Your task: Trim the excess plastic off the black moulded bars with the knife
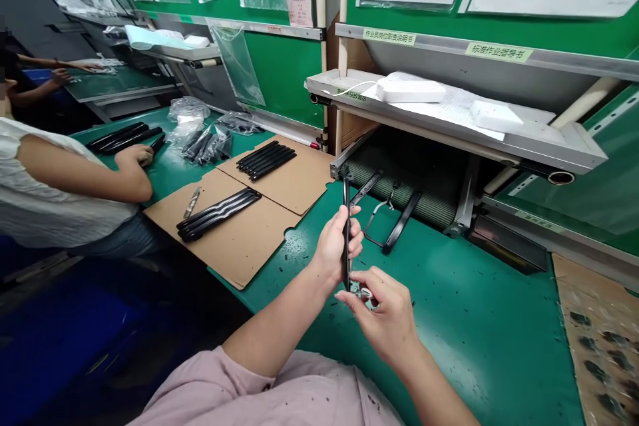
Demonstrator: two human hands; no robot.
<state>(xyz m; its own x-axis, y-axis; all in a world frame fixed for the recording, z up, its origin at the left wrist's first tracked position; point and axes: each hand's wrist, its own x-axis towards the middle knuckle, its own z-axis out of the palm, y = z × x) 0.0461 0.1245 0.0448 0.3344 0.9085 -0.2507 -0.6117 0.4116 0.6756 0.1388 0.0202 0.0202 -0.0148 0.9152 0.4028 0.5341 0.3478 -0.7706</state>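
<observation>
My left hand [333, 246] is closed around a long thin black plastic strip [345, 203], held upright over the green mat [449, 319]. Just below it, my right hand [387, 316] pinches a small metal tool [363, 293] against the strip's lower end. Two more black strips [402, 221] and a thin wire loop [375, 221] lie on the mat just beyond my hands, at the mouth of a ribbed conveyor belt [424, 186].
Cardboard sheets [239, 246] on the left carry rows of black strips [218, 212], with another row [266, 160] farther back. A co-worker's arm [74, 176] rests at the left by more strips [124, 137] and plastic bags [200, 133]. A shelf [539, 136] with white boxes overhangs the belt.
</observation>
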